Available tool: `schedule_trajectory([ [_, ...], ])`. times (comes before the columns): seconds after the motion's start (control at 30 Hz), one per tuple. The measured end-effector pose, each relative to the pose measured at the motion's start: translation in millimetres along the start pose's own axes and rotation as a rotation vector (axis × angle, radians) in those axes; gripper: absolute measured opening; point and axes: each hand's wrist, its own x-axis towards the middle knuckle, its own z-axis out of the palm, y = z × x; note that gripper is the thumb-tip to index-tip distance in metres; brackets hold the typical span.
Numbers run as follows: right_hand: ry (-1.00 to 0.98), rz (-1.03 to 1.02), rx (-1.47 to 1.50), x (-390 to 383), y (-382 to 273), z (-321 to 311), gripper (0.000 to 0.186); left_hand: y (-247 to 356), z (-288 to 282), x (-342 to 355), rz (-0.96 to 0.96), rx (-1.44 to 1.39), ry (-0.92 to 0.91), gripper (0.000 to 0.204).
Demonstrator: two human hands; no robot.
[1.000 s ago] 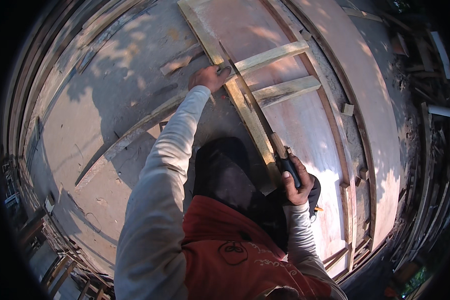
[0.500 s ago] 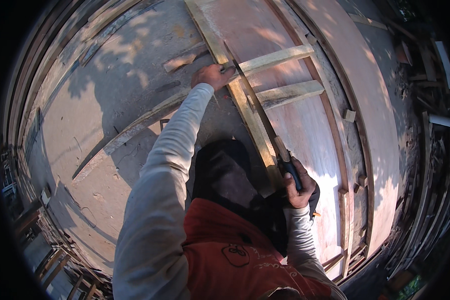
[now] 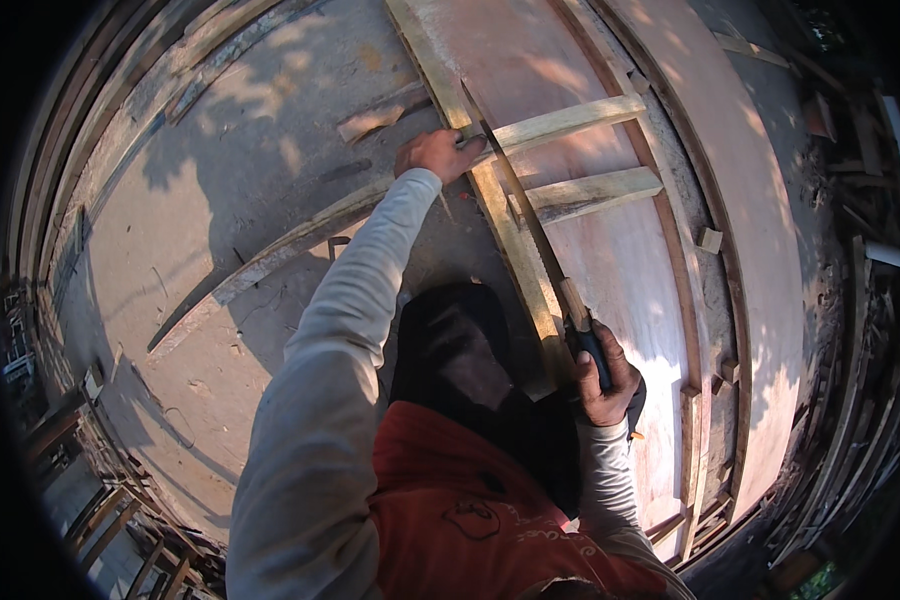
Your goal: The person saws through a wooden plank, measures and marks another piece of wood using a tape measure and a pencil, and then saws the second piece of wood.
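My right hand [image 3: 606, 376] is closed around the dark handle of a hand saw [image 3: 528, 205], whose long blade runs up and away, lying across a wooden batten [image 3: 570, 120]. My left hand [image 3: 440, 153] grips that batten beside the blade, where it crosses a longer timber [image 3: 516, 260]. A second short batten [image 3: 600, 188] lies parallel, nearer me, over a pale plywood panel [image 3: 620, 290].
A long strip of wood [image 3: 260, 260] lies on the concrete floor [image 3: 210, 400] at left, with offcuts [image 3: 375, 115] near the timber. Another plywood sheet [image 3: 740, 200] and small blocks [image 3: 710, 240] are at right. Stacked lumber [image 3: 860, 330] lines both edges.
The saw and my right hand have moved slightly down toward me relative to the wood. The whole scene has shifted a little rightward in view. My left hand stays on the batten.
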Motion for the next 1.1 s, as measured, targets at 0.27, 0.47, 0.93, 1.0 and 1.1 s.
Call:
schedule_trajectory([
  [0.27,0.084,-0.133,0.045,46.0,-14.0,24.3,0.039,10.2,-24.5,4.6,0.014,0.032,0.018,0.069],
  [0.47,0.031,0.005,0.152,70.0,-32.2,39.2,0.040,11.1,-25.8,-19.1,0.133,0.202,-0.092,0.065],
  [0.93,-0.033,0.033,-0.065,76.5,-35.6,53.2,0.040,-18.5,-10.4,34.1,0.131,0.154,-0.114,0.060],
  [1.0,-0.063,0.135,0.027,104.3,-48.6,70.3,0.042,-23.7,-7.8,38.7,0.126,0.126,-0.154,0.062],
  [1.1,-0.061,0.067,-0.072,70.2,-47.6,50.6,0.043,-29.2,-10.2,42.0,0.113,0.115,-0.160,0.065],
])
